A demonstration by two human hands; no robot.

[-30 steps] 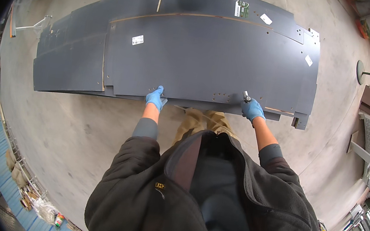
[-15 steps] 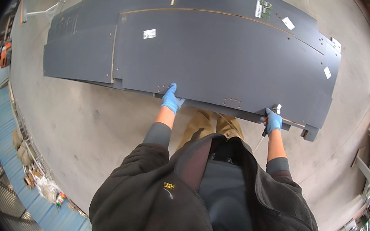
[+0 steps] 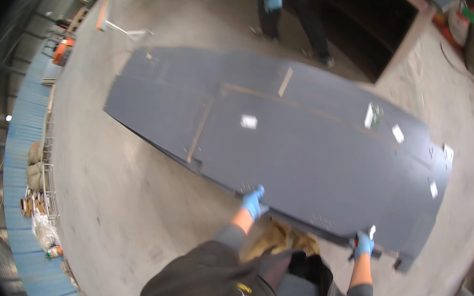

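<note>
Reaching forward with both arms extended, the left hand [image 3: 253, 201] and right hand [image 3: 363, 245], in blue gloves, each close their grip on the near long edge of the large dark grey panel [image 3: 285, 148], which is held tilted above the concrete floor [image 3: 116, 204], another person [image 3: 286, 2] standing beyond its far edge.

Both gloved hands [image 3: 254, 202] [image 3: 363, 245] forward, fingers clenched.
</note>
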